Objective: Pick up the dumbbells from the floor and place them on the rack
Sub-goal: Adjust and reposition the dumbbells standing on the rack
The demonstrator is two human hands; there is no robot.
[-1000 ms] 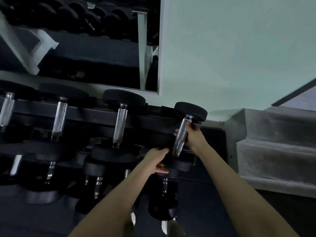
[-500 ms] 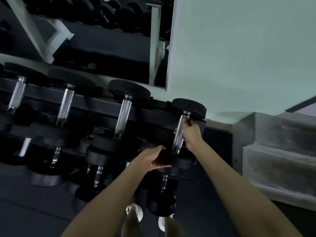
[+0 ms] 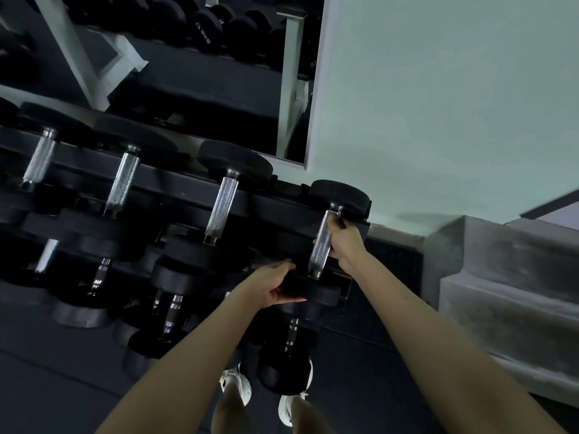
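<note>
A black dumbbell (image 3: 322,242) with a knurled chrome handle lies across the right end of the top tier of the dark rack (image 3: 175,183). My right hand (image 3: 344,242) grips its handle from the right side. My left hand (image 3: 272,286) holds the near black head of the same dumbbell, fingers curled around its left edge. The far head rests against the rack's back rail.
Several more dumbbells (image 3: 222,208) fill the rack to the left and the lower tiers. A mirror (image 3: 194,73) on the green wall reflects another rack. Concrete steps (image 3: 507,286) rise on the right. My white shoes (image 3: 238,386) stand on the dark floor below.
The dumbbell and both hands stay at the rack's right end. The near head has settled lower onto the front rail, and my view has tilted slightly.
</note>
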